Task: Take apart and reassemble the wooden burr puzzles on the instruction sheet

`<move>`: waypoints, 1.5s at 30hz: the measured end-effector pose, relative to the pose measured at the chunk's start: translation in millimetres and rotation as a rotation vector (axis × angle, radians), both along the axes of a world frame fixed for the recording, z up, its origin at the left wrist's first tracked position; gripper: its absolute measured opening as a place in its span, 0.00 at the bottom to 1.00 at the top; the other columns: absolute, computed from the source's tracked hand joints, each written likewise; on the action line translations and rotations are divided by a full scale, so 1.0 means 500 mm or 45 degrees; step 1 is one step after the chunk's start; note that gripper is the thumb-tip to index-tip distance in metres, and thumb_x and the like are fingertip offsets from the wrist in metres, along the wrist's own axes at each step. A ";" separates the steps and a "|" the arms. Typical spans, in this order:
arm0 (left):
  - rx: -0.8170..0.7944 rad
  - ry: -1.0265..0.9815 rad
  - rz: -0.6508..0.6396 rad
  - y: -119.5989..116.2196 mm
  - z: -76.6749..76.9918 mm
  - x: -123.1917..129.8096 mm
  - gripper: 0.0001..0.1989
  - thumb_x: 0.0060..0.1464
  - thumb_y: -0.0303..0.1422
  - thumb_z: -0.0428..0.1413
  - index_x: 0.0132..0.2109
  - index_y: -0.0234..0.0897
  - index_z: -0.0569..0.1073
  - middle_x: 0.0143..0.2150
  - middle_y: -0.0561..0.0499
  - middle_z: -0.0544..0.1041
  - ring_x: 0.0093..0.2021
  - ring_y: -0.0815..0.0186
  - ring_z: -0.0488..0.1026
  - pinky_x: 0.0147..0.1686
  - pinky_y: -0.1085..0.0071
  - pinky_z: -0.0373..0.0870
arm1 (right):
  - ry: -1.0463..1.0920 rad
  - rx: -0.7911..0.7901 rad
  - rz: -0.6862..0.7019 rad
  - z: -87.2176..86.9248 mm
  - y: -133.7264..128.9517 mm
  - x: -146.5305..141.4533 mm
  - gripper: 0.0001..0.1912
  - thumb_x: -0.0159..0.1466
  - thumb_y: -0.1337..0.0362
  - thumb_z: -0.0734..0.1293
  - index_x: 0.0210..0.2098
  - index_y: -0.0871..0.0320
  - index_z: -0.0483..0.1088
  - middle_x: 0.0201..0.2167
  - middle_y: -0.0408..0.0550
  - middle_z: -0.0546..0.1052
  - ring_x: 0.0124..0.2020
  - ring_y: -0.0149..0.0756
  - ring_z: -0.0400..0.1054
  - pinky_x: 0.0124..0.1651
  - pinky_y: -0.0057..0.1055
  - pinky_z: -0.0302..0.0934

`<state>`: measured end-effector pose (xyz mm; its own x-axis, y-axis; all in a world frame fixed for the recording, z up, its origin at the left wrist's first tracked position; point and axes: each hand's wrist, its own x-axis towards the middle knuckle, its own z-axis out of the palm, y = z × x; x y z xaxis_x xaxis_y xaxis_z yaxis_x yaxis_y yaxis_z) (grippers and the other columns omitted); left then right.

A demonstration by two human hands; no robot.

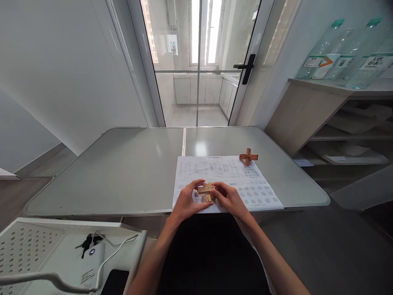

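Several light wooden puzzle pieces, fitted together in a cluster, are between my two hands over the printed sheet. My left hand grips the cluster from the left, thumb low and fingers above. From the right, my right hand has its fingers pressed against the cluster's right side. The paper sheet with printed diagrams lies under both hands, near the table's front edge. A darker, reddish wooden cross-shaped puzzle rests at the sheet's back right corner.
The grey table extends to the left. A white tray at lower left holds keys, a white power bank with a cable and a black phone. Plastic bottles stand on the right shelf.
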<state>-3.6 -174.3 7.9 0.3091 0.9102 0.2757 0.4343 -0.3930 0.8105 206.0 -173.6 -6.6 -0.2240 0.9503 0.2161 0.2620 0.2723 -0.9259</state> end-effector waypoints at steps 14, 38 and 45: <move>-0.109 -0.156 0.091 0.008 -0.002 0.002 0.36 0.49 0.43 0.71 0.62 0.46 0.67 0.53 0.47 0.80 0.52 0.58 0.79 0.56 0.59 0.75 | 0.121 -0.144 0.019 0.002 0.007 0.015 0.24 0.69 0.44 0.66 0.55 0.54 0.71 0.39 0.47 0.76 0.27 0.32 0.68 0.29 0.30 0.65; -0.073 -0.268 0.224 0.009 0.001 -0.002 0.36 0.49 0.40 0.72 0.62 0.45 0.68 0.60 0.44 0.76 0.51 0.57 0.79 0.54 0.57 0.75 | 0.234 -0.349 0.128 0.034 0.007 0.038 0.33 0.56 0.52 0.80 0.55 0.52 0.65 0.49 0.51 0.77 0.48 0.43 0.73 0.47 0.38 0.70; -0.075 -0.246 0.219 0.010 -0.005 -0.005 0.37 0.49 0.43 0.72 0.62 0.45 0.67 0.59 0.44 0.77 0.50 0.57 0.79 0.54 0.57 0.75 | 0.663 -0.560 0.108 0.040 0.014 0.037 0.26 0.60 0.53 0.77 0.54 0.53 0.71 0.53 0.52 0.76 0.46 0.40 0.73 0.45 0.35 0.69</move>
